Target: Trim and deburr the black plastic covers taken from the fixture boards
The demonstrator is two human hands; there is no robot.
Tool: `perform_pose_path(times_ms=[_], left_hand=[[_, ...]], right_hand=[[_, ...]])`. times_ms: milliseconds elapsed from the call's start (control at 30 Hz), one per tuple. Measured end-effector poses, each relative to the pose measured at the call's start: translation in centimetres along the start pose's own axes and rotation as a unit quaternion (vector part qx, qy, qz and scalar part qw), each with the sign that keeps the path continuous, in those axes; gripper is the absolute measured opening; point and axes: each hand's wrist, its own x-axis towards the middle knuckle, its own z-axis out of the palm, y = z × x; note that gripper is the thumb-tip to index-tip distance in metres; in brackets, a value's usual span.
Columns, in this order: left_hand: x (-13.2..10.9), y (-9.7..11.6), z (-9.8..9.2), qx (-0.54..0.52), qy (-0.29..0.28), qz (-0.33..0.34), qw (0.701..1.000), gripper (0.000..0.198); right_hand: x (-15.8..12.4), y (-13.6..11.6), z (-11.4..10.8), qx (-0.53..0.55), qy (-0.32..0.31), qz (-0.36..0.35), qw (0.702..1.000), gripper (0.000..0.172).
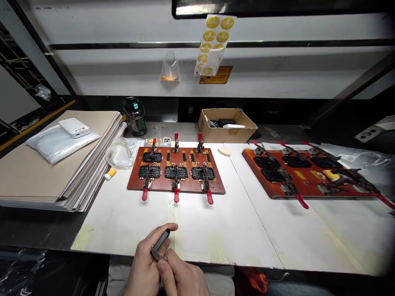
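My left hand [147, 259] and my right hand [182, 276] meet at the near edge of the white work surface [123, 222]. Between them, both hands pinch a small dark rectangular bar [161, 242] with a metallic edge. Ahead of them lies a reddish-brown fixture board [175, 186] with red-handled toggle clamps pressing down several black parts [152, 171]. A second such board [286, 190], also with black parts under clamps, sits further right. Neither hand touches a board.
At the left lies a tall stack of tan sheets [52, 160] under a white plastic bag and white box. A clear plastic coil [121, 153], yellow-tipped item [110, 174], and open cardboard box [227, 125] stand nearby. A dark jar [134, 116] stands behind.
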Motion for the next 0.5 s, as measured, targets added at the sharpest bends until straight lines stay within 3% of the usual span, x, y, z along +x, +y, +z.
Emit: perform_pose_path(times_ms=[200, 333, 500], left_hand=[[-0.2, 0.1, 0.2, 0.002, 0.013, -0.003, 1.000, 0.037], [-0.5, 0.7, 0.6, -0.015, 0.050, -0.009, 0.999, 0.033], [-0.9, 0.8, 1.3, -0.011, 0.091, 0.005, 0.996, 0.029]], right_hand=[[-0.1, -0.1, 0.1, 0.010, 0.011, 0.009, 1.000, 0.048], [-0.2, -0.2, 0.3, 0.020, 0.027, 0.010, 0.999, 0.047], [0.5, 0.3, -1.1, 0.054, 0.037, 0.043, 0.997, 0.047]])
